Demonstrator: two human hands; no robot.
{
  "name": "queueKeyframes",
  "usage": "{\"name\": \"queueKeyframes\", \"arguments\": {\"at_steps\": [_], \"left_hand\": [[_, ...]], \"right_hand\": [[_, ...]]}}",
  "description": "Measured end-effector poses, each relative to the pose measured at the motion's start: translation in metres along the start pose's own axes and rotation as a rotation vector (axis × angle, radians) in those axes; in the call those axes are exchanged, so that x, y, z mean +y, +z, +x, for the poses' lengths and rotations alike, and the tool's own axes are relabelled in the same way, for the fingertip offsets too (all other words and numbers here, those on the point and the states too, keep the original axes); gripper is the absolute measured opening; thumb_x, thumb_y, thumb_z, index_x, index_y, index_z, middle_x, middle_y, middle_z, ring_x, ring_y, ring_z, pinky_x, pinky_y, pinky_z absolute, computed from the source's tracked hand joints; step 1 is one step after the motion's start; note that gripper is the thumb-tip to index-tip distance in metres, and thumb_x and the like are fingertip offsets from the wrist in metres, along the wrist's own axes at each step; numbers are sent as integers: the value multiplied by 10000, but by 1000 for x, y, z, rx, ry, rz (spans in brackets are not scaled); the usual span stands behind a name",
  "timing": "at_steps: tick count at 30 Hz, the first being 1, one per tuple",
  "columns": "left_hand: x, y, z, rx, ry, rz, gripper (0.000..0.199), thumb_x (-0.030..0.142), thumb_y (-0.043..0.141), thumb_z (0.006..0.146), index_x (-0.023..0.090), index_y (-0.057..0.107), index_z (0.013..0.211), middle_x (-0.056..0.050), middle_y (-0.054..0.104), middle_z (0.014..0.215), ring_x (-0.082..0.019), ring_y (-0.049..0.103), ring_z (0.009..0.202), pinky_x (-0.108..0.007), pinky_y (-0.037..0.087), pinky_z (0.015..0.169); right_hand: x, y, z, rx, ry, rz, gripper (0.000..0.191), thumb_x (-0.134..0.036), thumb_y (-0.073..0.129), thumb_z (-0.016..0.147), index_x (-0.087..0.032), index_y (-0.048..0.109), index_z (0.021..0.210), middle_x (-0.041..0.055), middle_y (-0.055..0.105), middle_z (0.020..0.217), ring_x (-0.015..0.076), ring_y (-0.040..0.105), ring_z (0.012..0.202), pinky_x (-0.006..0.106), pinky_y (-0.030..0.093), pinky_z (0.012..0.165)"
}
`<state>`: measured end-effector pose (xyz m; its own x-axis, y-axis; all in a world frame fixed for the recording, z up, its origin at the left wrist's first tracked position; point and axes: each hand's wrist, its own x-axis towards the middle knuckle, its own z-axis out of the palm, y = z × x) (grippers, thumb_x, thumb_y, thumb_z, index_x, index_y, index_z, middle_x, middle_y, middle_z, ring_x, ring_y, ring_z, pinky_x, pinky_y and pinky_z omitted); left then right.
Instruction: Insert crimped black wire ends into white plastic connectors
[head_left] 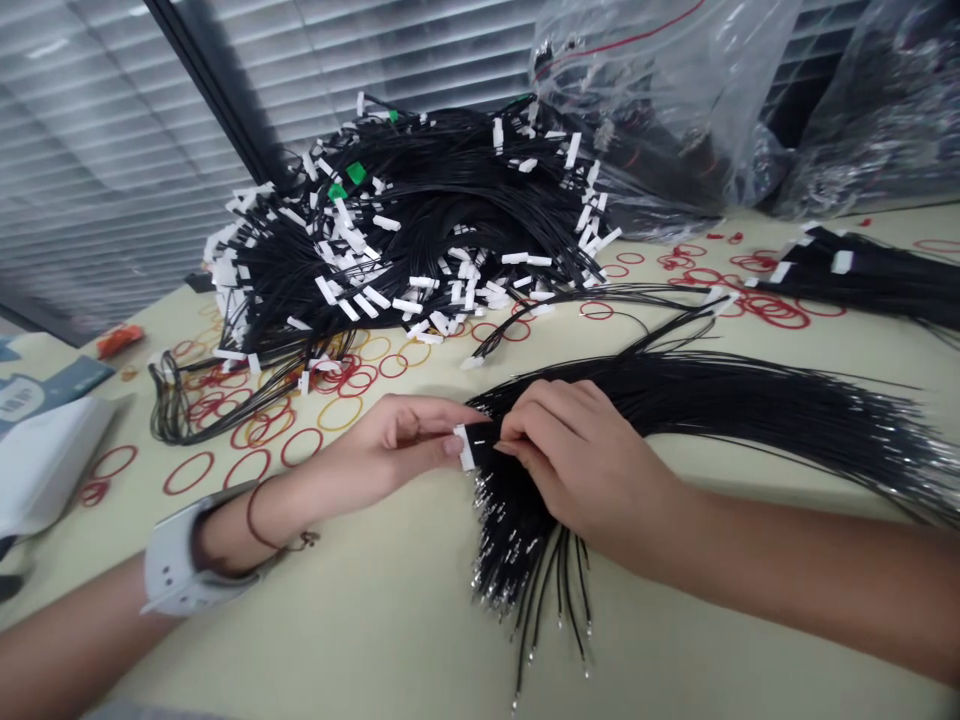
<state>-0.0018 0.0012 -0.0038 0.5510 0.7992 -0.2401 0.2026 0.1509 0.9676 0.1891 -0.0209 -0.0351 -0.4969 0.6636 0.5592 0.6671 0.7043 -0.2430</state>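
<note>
Between thumb and fingers, my left hand (401, 445) pinches a white connector (466, 447) at its left side. Just right of it, my right hand (581, 455) is closed with its fingertips pressed together by the connector; what they grip is too small to make out. Beneath both hands lies a big bundle of black wires (720, 395). Its metal-tipped ends fan out below my right hand and also at the far right.
Behind lies a large heap of black cables with white connectors (450, 210). Red rubber bands (247, 468) are scattered at the left and back right. Clear plastic bags (660, 110) stand at the back. Another cable bundle (877, 275) is at the right, a white object (52, 460) at the left.
</note>
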Motion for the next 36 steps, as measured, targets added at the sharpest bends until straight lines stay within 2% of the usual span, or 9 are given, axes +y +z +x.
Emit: {"name": "queueKeyframes", "arguments": {"at_steps": [4,10,18,27,32,34,36], "left_hand": [[1,2,-1,47,-14,7,200,118,556,785,180,654,949,-7,710,887,-82,633,783,-141,463,708],[4,5,-3,71,-15,93,209,125,559,773,139,643,964,-53,699,947,-130,639,815,-210,479,740],[4,5,-4,12,0,88,245,131,537,792,171,632,1014,-32,703,919,-121,633,818,-200,470,731],[12,17,-10,52,93,361,257,96,489,787,156,649,979,-27,694,841,-127,596,751,-206,453,656],[10,11,-4,117,124,327,231,107,493,780,156,639,951,-27,691,846,-122,601,746,-217,451,672],[9,8,-2,172,132,309,205,123,498,781,158,637,926,-16,692,802,-110,599,699,-207,445,639],[9,6,-2,211,116,305,193,119,500,776,163,635,908,1,685,733,-98,587,637,-194,431,588]], "right_hand": [[0,0,0,-14,-14,-21,216,-180,357,875,-148,504,720,33,520,753,136,424,687,293,287,642],[0,0,0,-5,-9,-9,233,-195,350,885,-142,509,723,37,519,753,132,429,697,291,289,647],[-2,2,1,-11,-65,0,243,-170,344,881,-133,510,707,45,508,736,137,428,699,297,296,635],[-5,6,-2,52,-181,-13,232,-99,366,845,-119,538,689,53,512,694,142,408,677,290,333,608],[6,-9,15,-27,-75,216,173,-164,445,842,-138,575,731,25,552,729,119,483,712,255,391,656],[23,-19,25,-47,42,288,150,-161,448,839,-158,582,770,10,571,762,99,510,733,232,405,678],[44,-27,33,-18,111,261,129,-148,451,829,-156,580,835,27,583,827,112,520,767,264,405,709]]}}
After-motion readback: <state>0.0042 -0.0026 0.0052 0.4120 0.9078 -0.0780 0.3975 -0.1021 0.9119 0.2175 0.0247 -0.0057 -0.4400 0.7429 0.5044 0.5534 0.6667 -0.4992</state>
